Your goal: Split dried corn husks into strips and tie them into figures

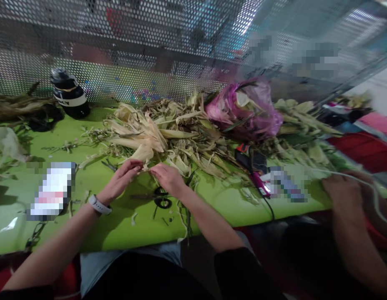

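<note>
My left hand [129,171] pinches with its fingertips at one side of a small pale corn husk piece [145,168]. On the other side, the fingers of my right hand [167,178] are closed on the same piece, and its exact shape is too small to make out. Just beyond my fingers a broad dry corn husk [140,153] leans out from a heap of husks [187,129]. Scissors [162,198] with black handles lie below my right hand, blades towards the left. Another dark tool [109,165], partly hidden, rests left of my left hand.
A pink plastic bag [243,110] sits behind on the green tabletop [118,233]. A dark bottle [69,93] stands back left; a phone [52,189] lies left, a second phone [287,183] right. Another person's hand [343,191] rests at the right edge. A perforated metal panel [134,46] rises behind.
</note>
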A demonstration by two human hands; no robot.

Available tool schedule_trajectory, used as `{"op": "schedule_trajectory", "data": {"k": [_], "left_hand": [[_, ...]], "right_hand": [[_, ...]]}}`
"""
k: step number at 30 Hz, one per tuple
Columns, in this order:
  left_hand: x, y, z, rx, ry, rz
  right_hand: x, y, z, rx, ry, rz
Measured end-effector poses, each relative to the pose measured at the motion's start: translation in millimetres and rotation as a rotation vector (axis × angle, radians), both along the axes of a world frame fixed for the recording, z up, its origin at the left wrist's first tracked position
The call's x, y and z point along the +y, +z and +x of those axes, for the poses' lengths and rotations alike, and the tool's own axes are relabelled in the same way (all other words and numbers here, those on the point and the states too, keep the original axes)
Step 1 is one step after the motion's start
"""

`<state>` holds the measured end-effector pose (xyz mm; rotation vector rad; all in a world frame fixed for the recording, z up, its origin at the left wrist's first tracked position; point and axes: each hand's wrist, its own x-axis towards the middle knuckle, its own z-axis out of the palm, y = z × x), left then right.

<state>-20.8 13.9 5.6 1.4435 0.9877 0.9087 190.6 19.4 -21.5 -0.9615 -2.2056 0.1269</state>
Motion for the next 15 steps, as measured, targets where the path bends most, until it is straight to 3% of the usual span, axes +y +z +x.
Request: {"op": "schedule_trajectory", "data": {"k": [6,10,15], "left_hand": [[-1.4,-1.7,0.0,-0.005,-0.037,-0.063],[0.8,-7.4,-0.3,-0.019,-0.068,0.031],[0.3,-2.1,0.6,0.045,-0.063,0.084]], "right_hand": [[-2.8,-0.2,3.5,-0.086,0.063,0.310],[-4.9,1.1,3.3,-0.079,0.065,0.316],[-5.9,-3.6,-0.9,0.033,0.028,0.310]]}}
